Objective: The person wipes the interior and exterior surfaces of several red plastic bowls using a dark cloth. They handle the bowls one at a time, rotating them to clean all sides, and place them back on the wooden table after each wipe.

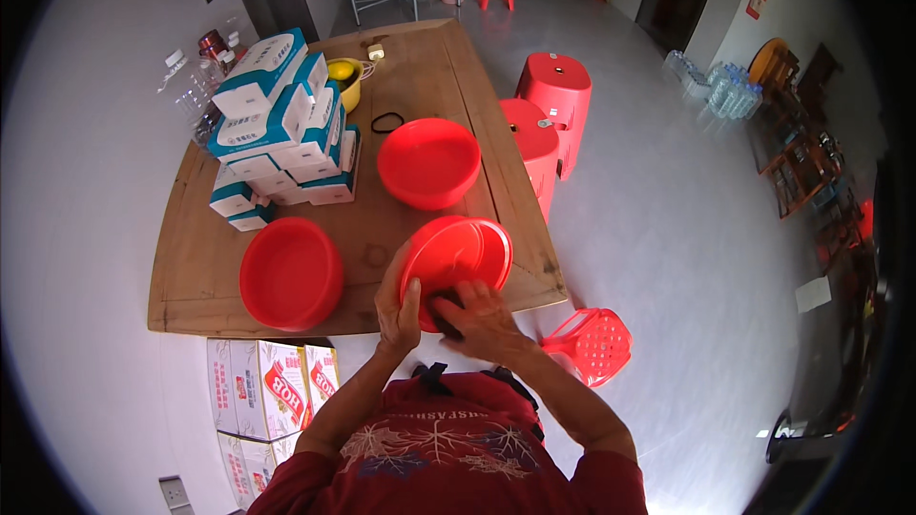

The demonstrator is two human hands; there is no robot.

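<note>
My left hand (pixel 397 303) grips the near left rim of a red plastic basin (pixel 460 256), held tilted over the front right corner of the wooden table (pixel 420 67). My right hand (pixel 480 317) presses a small dark object, perhaps a cloth or sponge, against the basin's lower rim. A second red basin (pixel 291 273) lies on the table to the left. A third red basin (pixel 428 162) rests farther back, in the middle of the table.
A stack of white and teal boxes (pixel 279 129) fills the table's left side, with a yellow bowl (pixel 345 76) and bottles (pixel 196 86) behind. Two red stools (pixel 544 114) stand to the right, a tipped red stool (pixel 592 343) on the floor, cartons (pixel 267 391) below the table.
</note>
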